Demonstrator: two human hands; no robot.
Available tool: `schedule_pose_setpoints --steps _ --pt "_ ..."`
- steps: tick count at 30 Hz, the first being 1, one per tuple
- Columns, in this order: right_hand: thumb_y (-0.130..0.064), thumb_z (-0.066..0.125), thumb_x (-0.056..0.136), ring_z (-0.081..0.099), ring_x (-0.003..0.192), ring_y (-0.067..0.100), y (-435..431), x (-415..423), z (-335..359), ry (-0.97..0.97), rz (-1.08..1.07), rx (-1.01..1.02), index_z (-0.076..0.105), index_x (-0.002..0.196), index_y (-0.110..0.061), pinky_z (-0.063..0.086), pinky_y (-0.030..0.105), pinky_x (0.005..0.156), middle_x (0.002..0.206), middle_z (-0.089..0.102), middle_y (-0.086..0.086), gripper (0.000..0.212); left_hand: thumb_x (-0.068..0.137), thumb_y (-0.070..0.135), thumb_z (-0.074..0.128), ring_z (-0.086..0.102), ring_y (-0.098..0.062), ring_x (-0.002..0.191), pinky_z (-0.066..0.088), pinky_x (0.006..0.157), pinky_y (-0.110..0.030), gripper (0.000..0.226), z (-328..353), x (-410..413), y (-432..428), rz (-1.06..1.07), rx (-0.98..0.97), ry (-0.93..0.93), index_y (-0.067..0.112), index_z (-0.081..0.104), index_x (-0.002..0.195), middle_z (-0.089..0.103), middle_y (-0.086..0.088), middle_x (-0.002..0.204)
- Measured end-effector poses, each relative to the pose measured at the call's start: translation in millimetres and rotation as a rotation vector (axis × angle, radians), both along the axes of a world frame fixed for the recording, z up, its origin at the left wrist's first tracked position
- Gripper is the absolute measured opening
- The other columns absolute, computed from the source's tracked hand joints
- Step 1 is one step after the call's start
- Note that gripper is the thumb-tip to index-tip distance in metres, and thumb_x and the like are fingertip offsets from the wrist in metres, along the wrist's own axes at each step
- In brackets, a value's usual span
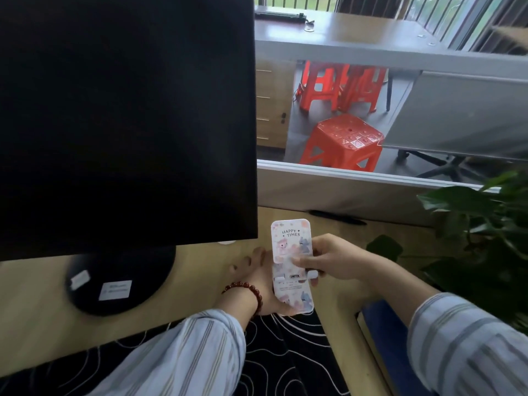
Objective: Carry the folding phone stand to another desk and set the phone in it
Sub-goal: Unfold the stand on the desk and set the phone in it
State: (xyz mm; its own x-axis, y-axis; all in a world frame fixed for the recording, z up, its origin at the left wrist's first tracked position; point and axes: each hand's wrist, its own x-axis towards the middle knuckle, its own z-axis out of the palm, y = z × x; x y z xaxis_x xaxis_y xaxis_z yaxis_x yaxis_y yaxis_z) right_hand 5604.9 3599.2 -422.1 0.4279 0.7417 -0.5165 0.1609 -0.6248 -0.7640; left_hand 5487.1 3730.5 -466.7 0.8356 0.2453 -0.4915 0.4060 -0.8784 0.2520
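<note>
The folding phone stand (290,252) is a flat white and pink panel with cartoon animals and the words "HAPPY TIMES". It is held upright-tilted just above the wooden desk (200,264), to the right of the monitor base. My left hand (258,284), with a red bead bracelet on the wrist, supports its lower half from behind and below. My right hand (333,260) grips its right edge, with the thumb pressed on the front near the small white tabs. No phone is in view.
A large black monitor (125,118) fills the left, on a round black base (114,281). A black patterned mat (285,352) lies at the front. A dark pen (337,217) rests by the partition. Plant leaves (480,238) crowd the right. Red stools (345,141) and another desk (357,30) lie beyond.
</note>
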Motion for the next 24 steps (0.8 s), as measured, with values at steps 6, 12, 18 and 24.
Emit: schedule_pose_setpoints --steps 6,12,18,24 --pt "-0.052 0.065 0.072 0.064 0.085 0.028 -2.9 6.5 13.6 0.215 -0.007 0.023 0.067 0.104 -0.009 0.049 0.021 0.062 0.105 0.075 0.010 0.054 0.050 0.074 0.065 0.030 -0.026 0.131 0.025 0.106 -0.048 0.116 -3.1 0.2 -1.4 0.034 0.012 -0.011 0.034 0.013 0.147 0.020 0.002 0.148" --pt "-0.038 0.062 0.086 0.072 0.090 0.015 -3.5 6.0 6.7 0.007 0.037 -0.015 0.067 0.095 -0.025 0.055 0.032 0.077 0.102 0.075 -0.004 0.016 0.052 0.073 0.064 0.028 -0.028 0.133 0.023 0.108 -0.050 0.114 5.2 3.4 -3.3 0.016 0.005 0.016 0.037 0.011 0.147 0.021 0.000 0.147" --pt "-0.030 0.067 0.085 0.070 0.087 0.009 -0.1 -7.6 -13.7 -0.281 -0.063 0.045 0.061 0.079 -0.038 0.059 0.035 0.079 0.100 0.073 -0.006 0.012 0.054 0.073 0.064 0.024 -0.025 0.134 0.019 0.109 -0.048 0.112 4.2 1.8 -2.6 -0.022 0.014 0.010 0.039 0.010 0.146 0.017 0.001 0.148" --pt "-0.037 0.066 0.084 0.070 0.085 0.005 -4.9 -8.4 -22.7 -0.362 -0.043 0.097 0.062 0.084 -0.041 0.060 0.034 0.073 0.098 0.074 -0.010 0.006 0.055 0.071 0.067 0.019 -0.024 0.137 0.015 0.111 -0.050 0.115 3.0 2.0 -1.2 -0.007 -0.027 0.014 0.039 0.006 0.147 0.012 0.002 0.149"
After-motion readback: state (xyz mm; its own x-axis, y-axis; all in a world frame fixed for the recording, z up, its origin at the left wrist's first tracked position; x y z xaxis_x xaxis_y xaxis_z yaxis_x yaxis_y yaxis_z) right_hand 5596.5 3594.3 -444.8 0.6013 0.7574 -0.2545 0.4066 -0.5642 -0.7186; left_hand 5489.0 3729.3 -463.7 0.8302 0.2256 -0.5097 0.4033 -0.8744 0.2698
